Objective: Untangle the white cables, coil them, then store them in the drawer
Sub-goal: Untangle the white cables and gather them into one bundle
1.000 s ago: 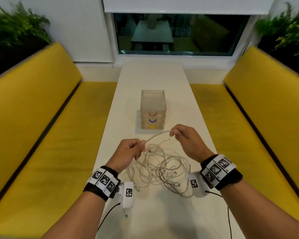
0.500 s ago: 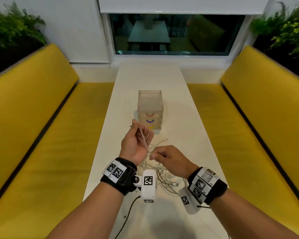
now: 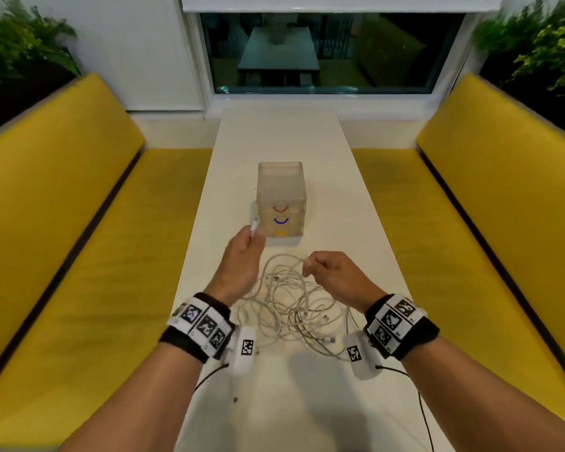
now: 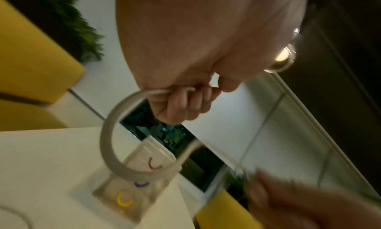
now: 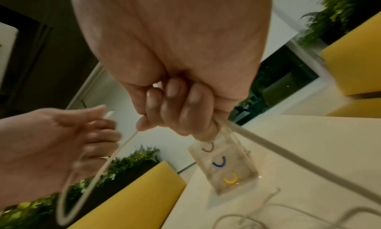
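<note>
A tangle of white cables [image 3: 294, 308] lies on the white table [image 3: 340, 197] between my forearms. My left hand [image 3: 242, 256] is raised left of the heap and grips one cable, whose plug end [image 3: 254, 226] sticks up above the fingers; a loop of that cable [image 4: 111, 134] hangs from the fist. My right hand [image 3: 333, 272] pinches the same cable [image 5: 288, 152] a short way along, over the heap's far edge. Just beyond both hands stands a small clear drawer unit [image 3: 281, 203] with red, blue and yellow handles, all drawers closed.
Yellow benches [image 3: 79, 223] run along both sides of the narrow table. A dark window [image 3: 323, 50] is at the far end, with plants [image 3: 20, 44] in the corners. Black wrist-camera wires [image 3: 421, 402] trail over the near table.
My hands have drawn apart: the left moved left and forward with the cable end, the right moved right and away from me. A loop of cable now hangs between them.
</note>
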Tool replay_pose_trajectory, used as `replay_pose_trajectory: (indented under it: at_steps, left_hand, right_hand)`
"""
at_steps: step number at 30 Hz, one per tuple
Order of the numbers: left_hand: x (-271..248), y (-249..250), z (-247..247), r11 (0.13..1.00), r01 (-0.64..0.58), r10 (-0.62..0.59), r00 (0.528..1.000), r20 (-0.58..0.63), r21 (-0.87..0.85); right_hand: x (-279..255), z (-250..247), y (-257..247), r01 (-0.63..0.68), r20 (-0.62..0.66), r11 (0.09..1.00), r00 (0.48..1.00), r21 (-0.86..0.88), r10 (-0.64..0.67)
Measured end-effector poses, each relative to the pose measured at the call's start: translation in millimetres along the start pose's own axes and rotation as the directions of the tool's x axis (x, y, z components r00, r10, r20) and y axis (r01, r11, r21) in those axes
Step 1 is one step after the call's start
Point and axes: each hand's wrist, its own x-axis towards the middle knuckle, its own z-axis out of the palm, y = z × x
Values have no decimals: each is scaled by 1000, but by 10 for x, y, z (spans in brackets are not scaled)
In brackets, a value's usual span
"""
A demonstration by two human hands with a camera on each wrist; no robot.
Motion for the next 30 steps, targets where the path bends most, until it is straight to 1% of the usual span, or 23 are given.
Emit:
replay_pose_trajectory:
  at_steps: [1,2,4,5,6,7,9,11,12,13,15,17,20,22,26,29,30]
  left_hand:
    - [-58,-21,153,996,-47,42,997,71,78]
    - [-108,-51,278,986,-98,83,990,110,138]
    - [-144,-138,407,955,-177,158,982,100,239]
    - [-141,-166,421,950,-182,167,983,77,254]
    - [-136,-177,424,959,-171,162,985,58,226]
    - [-130,-178,429,977,-136,131,990,42,164]
    - [-135,-131,452,997,-61,60,998,9,48]
    - [-131,-118,491,998,-3,-1,998,-66,-70]
    - [-127,-113,496,992,17,-30,994,-105,-125]
    - [-118,-99,491,987,32,-54,989,-137,-155]
    - [-101,-46,456,987,23,-52,982,-181,-161]
    - [-59,6,339,987,14,-51,972,-229,-158]
    - [100,5,23,984,-27,-34,940,-338,-174]
    - [201,-23,-194,985,-48,-22,918,-397,-165]
    - [280,55,-536,984,-67,-35,840,-542,-167]
    - [312,141,-734,980,-136,15,784,-620,-147]
    - [315,161,-768,981,-151,40,781,-624,-126]
  right_hand:
    - [43,61,-62,14,12,1000,1000,10,-14]
    - [77,110,-118,22,21,999,1000,30,-23]
    - [123,158,-171,45,31,998,998,53,-47]
    - [128,150,-180,65,42,996,997,59,-68]
    - [132,132,-178,91,51,994,994,57,-94]
    - [140,118,-164,120,61,992,991,42,-122]
    - [151,115,-137,176,77,983,982,-46,-172]
    - [169,140,-74,196,109,972,977,-126,-183]
    - [168,161,-54,206,127,968,974,-140,-189]
    - [154,180,-57,223,143,963,969,-149,-202]
    - [119,205,-80,240,150,961,964,-137,-220]
    - [83,196,-63,218,101,971,973,-100,-208]
    - [47,97,51,136,4,985,991,-103,-136]
    - [29,20,186,84,-23,990,996,-115,-87]
    - [6,-43,443,1,-65,991,998,-131,-10]
    - [-35,-59,498,-61,-76,992,996,-107,53]
    - [-35,-51,514,-68,-73,993,995,-93,62]
